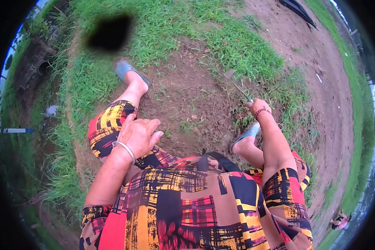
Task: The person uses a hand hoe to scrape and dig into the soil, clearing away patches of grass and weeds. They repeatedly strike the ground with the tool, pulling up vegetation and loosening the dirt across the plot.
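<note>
My right hand, with a beaded bracelet at the wrist, is closed round the handle of a small hand hoe. The hoe's thin shaft points up and left. Its small flat blade is at the edge of the grass, over or on the soil; contact is hard to tell. My left hand, wearing a silver bangle, lies on my left knee with fingers loosely spread and nothing in them. Between my feet is a patch of bare brown soil with scattered weeds.
Green grass borders the soil ahead, and more grows at left beside a ditch. A dirt track runs along the right. A dark object lies at upper right. One person is far off at lower right. A dark blot hides part of the upper left.
</note>
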The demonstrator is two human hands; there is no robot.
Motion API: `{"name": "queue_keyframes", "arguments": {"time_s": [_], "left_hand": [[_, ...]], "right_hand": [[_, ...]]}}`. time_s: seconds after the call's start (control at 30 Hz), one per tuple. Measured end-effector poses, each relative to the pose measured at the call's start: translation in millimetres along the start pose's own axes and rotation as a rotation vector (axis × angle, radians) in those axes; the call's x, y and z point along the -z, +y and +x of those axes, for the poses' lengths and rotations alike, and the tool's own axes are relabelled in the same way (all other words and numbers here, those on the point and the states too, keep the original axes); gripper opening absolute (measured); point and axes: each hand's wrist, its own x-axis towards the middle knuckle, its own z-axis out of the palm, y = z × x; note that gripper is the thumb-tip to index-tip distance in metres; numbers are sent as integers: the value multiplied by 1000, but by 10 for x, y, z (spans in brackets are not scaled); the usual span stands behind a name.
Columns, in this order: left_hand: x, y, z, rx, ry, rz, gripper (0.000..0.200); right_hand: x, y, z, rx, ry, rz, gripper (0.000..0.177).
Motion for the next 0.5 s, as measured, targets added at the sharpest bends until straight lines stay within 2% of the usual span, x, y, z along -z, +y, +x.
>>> {"name": "queue_keyframes", "arguments": {"time_s": [0.1,0.13,0.2,0.23,0.33,0.43,0.5], "left_hand": [[14,-3,11,22,-38,-9,26],[9,-13,13,25,-62,-14,28],[0,-4,27,17,-77,4,27],[16,-14,4,9,-87,24,26],[27,-12,-1,35,-169,19,24],[-75,-3,-26,47,-197,8,25],[-87,18,-51,68,-167,-4,25]], "right_hand": [[227,518,-258,-37,-59,-241,35],[288,720,-298,-100,-67,-250,35],[398,1013,-437,-75,-1,-217,40],[443,994,-488,-67,24,-158,38],[127,890,-167,150,113,-78,41],[-356,327,44,252,121,81,44],[-483,-51,8,292,26,156,45]]}}
